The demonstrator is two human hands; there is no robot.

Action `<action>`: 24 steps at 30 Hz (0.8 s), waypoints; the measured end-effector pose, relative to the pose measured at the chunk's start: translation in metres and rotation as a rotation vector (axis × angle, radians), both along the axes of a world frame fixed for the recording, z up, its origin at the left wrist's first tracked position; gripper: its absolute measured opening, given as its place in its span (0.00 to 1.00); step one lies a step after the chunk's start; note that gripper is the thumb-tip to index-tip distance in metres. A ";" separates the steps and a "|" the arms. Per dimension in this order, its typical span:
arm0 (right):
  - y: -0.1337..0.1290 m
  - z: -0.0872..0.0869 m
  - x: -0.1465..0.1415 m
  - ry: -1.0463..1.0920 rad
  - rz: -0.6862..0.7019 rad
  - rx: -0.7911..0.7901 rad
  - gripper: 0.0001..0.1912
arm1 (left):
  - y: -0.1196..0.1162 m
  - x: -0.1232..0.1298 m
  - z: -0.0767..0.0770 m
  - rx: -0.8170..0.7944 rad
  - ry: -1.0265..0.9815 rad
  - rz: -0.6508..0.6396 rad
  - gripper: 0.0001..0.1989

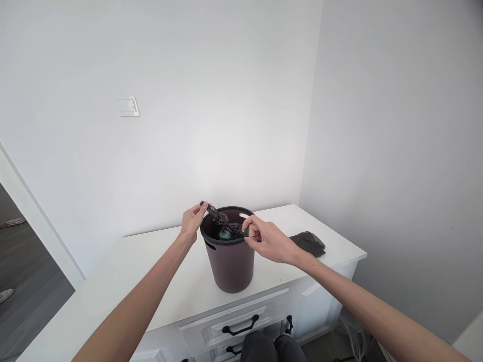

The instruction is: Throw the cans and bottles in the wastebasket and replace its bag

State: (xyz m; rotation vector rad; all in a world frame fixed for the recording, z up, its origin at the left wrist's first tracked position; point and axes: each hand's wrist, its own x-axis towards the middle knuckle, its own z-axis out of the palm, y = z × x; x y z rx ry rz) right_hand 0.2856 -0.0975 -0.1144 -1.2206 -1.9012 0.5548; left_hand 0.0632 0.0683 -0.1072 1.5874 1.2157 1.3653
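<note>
A dark brown trash can with a black rim stands upright on a white cabinet top. Inside it lies a black plastic trash bag, its top twisted or knotted in the middle, with something greenish showing through. My left hand pinches one end of the bag above the can's left rim. At the right rim my right hand has thumb and fingers closed on the other end, so the bag stretches between both hands. The lower part of the bag is hidden by the can's wall.
Behind my right wrist a folded black plastic bundle lies on the cabinet top. Drawers with black handles are below. A light switch is on the wall; a doorway opens at left. Clear plastic lies at lower right.
</note>
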 end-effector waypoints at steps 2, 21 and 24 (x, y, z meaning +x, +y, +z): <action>0.006 0.005 0.000 -0.031 -0.047 -0.022 0.07 | -0.011 0.000 0.009 0.062 0.020 -0.036 0.21; 0.104 0.014 -0.031 -0.228 -0.317 -0.035 0.06 | -0.084 -0.032 -0.035 0.512 0.253 0.045 0.21; 0.108 0.025 -0.026 -0.124 -0.371 -0.016 0.10 | -0.099 -0.033 -0.051 0.527 0.391 -0.060 0.14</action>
